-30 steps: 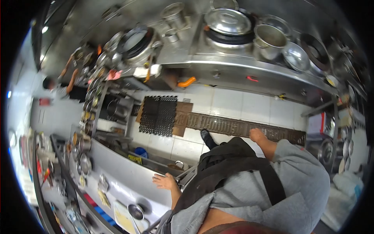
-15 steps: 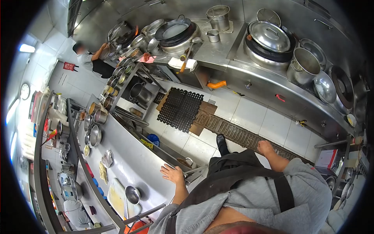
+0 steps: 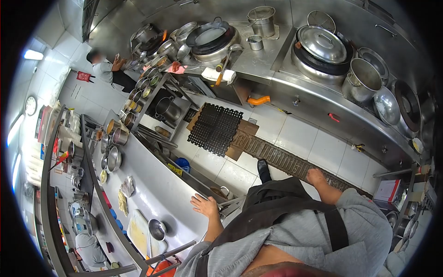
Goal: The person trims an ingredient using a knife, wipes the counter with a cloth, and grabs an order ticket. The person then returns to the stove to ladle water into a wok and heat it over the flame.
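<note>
Left hand (image 3: 205,205): fingers spread wide, palm down at the table's edge, nothing seen in its grasp; whether it presses on the surface I cannot tell.
Right hand (image 3: 316,177): fingers curled loosely near the drain grate (image 3: 290,161) as seen from above; its inside is hidden, so I cannot tell if it has hold of anything.
Table (image 3: 180,210): the thing nearest the left hand, running along the person's left side.
Metal bowl (image 3: 157,229): on the table, just beside the cutting board (image 3: 137,231); a backward swing of the left forearm could knock it.
Plastic bag (image 3: 127,186): beyond the board, out of easy reach; leaning far across for it could upset balance.
Floor: the shoe (image 3: 263,171) is close to the grate; its slots or the edge of the black mat (image 3: 214,129) could catch a toe.
Orange handle (image 3: 219,77): juts past the stove's front; a passing sleeve could hook it.
</note>
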Action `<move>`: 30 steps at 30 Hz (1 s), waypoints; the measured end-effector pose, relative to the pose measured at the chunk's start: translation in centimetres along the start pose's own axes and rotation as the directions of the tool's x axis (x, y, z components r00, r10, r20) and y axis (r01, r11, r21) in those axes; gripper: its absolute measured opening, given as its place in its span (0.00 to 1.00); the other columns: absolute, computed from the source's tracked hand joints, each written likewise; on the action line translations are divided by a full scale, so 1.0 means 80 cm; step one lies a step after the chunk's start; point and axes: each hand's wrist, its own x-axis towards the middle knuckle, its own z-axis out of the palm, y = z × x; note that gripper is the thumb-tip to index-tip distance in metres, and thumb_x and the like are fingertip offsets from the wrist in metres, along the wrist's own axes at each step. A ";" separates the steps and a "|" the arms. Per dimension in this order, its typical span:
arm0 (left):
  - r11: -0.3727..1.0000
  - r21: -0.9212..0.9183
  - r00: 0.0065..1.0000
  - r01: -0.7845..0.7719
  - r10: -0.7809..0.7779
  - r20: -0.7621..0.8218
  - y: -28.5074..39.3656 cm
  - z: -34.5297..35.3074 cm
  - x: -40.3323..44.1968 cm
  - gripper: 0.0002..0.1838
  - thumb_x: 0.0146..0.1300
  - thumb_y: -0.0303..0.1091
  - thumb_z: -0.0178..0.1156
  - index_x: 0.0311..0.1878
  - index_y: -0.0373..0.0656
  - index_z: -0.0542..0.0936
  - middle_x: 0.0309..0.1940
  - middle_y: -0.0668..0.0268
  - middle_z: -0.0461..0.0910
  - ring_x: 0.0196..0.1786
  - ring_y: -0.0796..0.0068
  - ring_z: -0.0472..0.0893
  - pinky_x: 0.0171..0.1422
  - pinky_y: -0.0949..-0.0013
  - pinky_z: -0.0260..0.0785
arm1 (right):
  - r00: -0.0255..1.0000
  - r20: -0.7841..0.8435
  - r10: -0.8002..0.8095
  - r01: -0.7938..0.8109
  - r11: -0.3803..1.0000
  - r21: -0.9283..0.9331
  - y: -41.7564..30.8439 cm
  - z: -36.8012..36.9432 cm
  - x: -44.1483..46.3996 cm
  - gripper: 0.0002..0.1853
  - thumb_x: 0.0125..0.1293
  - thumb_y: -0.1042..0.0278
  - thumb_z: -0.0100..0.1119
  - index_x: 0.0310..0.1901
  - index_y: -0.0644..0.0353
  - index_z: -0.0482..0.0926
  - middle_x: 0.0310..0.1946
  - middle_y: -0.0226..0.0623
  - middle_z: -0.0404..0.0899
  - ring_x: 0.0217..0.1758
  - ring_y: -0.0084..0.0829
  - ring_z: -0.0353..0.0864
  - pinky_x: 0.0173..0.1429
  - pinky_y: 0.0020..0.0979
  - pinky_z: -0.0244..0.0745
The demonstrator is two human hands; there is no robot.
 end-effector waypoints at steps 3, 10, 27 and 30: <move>1.000 0.000 1.000 -0.001 0.001 -0.009 -0.001 0.002 0.000 0.36 0.53 0.40 0.54 0.65 0.39 0.56 0.67 0.51 0.50 0.71 0.51 0.46 0.70 0.45 0.39 | 0.999 0.004 -0.036 0.036 0.999 -0.007 0.001 0.000 0.000 0.11 0.56 0.67 0.49 0.37 0.59 0.80 0.40 0.48 0.78 0.47 0.47 0.76 0.54 0.43 0.70; 1.000 0.009 1.000 0.009 -0.009 0.012 -0.001 0.004 0.001 0.36 0.53 0.40 0.54 0.65 0.40 0.57 0.67 0.52 0.50 0.71 0.51 0.45 0.70 0.45 0.39 | 0.997 -0.079 0.000 0.005 0.998 0.056 0.014 0.007 0.000 0.08 0.53 0.66 0.55 0.31 0.60 0.79 0.35 0.46 0.79 0.45 0.46 0.76 0.51 0.41 0.71; 1.000 0.022 1.000 -0.006 0.006 -0.009 -0.004 0.008 0.001 0.38 0.52 0.41 0.54 0.66 0.39 0.56 0.67 0.51 0.51 0.71 0.50 0.46 0.69 0.44 0.40 | 0.995 -0.096 -0.013 0.018 0.999 0.049 0.024 0.014 0.002 0.08 0.52 0.66 0.55 0.30 0.60 0.79 0.33 0.46 0.79 0.43 0.46 0.77 0.50 0.41 0.72; 1.000 0.012 1.000 -0.008 0.008 -0.012 -0.003 0.005 0.000 0.37 0.52 0.41 0.55 0.66 0.39 0.57 0.67 0.51 0.51 0.71 0.50 0.46 0.69 0.44 0.41 | 0.994 -0.103 -0.038 0.041 0.999 0.034 0.028 0.016 0.005 0.08 0.52 0.67 0.55 0.30 0.60 0.79 0.33 0.46 0.79 0.42 0.46 0.77 0.49 0.41 0.72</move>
